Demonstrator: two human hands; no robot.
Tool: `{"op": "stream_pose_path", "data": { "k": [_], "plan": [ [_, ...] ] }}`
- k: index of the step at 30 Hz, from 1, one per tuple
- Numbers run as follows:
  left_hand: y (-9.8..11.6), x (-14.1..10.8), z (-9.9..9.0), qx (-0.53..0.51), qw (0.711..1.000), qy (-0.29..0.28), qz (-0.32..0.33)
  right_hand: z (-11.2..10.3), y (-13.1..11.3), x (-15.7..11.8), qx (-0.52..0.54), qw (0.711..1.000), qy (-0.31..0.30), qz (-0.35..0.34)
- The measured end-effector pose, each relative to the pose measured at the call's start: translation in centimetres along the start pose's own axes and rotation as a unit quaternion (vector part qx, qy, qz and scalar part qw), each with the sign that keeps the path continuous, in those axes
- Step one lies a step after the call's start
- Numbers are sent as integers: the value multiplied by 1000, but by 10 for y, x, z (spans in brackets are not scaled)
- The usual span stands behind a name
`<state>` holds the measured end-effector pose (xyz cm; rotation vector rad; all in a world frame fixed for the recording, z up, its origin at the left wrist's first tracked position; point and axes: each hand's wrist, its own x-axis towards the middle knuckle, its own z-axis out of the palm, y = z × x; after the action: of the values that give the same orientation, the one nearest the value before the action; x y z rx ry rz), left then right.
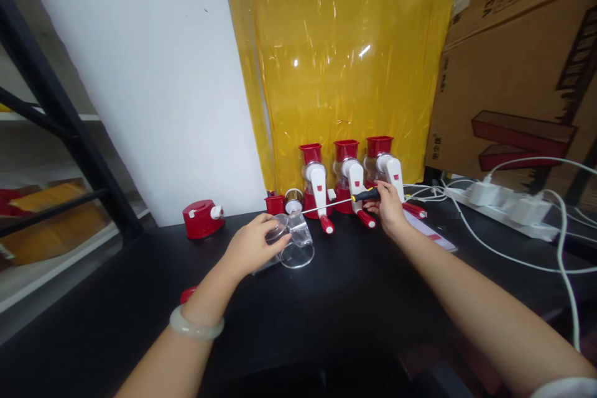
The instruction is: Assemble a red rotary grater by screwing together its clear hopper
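Note:
My left hand (pixel 256 241) grips a clear plastic grater housing (pixel 298 254) low over the black table. In my right hand (pixel 388 208) is a screwdriver (pixel 366 195) with a black and yellow handle, its shaft pointing left toward the housing. Whether the tip touches the housing I cannot tell. Just behind are a red hopper piece (pixel 275 204) and a metal grater drum (pixel 293 198). Three assembled red and white rotary graters with crank handles, among them the nearest one (pixel 318 186), stand in a row. A red base (pixel 204 219) with a white knob sits to the left.
A white power strip (pixel 508 208) with plugs and looping cables lies at the right. Cardboard boxes (pixel 513 87) rise behind it. Yellow plastic sheeting (pixel 345 50) hangs at the back beside a white panel (pixel 153 74). A red part (pixel 188 293) lies partly behind my left forearm.

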<state>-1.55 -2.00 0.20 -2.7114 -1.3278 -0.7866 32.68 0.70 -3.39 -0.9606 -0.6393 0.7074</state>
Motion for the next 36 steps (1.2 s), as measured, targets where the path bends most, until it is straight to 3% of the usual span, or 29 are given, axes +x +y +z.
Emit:
{"op": "stream_pose_path", "data": {
  "k": [4,9,15,21,26,31,36],
  "plan": [
    [0,0,0,0,1000,-4,-6,-1,2,0,-33,999,0,-24],
    [0,1,-1,5,1000,-10,-12,-2,0,0,-5,1000,-16,17],
    [2,0,-2,10,1000,-7,-6,-1,-3,1,6,1000,-11,19],
    [2,0,-1,9,1000,-11,-5,-2,1,0,-21,999,-21,-30],
    [0,1,0,9,1000,-5,1,-4,0,-2,0,999,-32,16],
    [1,1,0,6,1000,-9,-4,-6,0,2,28,999,-37,12],
    [2,0,-1,8,1000,-9,-7,-4,0,4,-10,1000,-28,6]
  ]
}}
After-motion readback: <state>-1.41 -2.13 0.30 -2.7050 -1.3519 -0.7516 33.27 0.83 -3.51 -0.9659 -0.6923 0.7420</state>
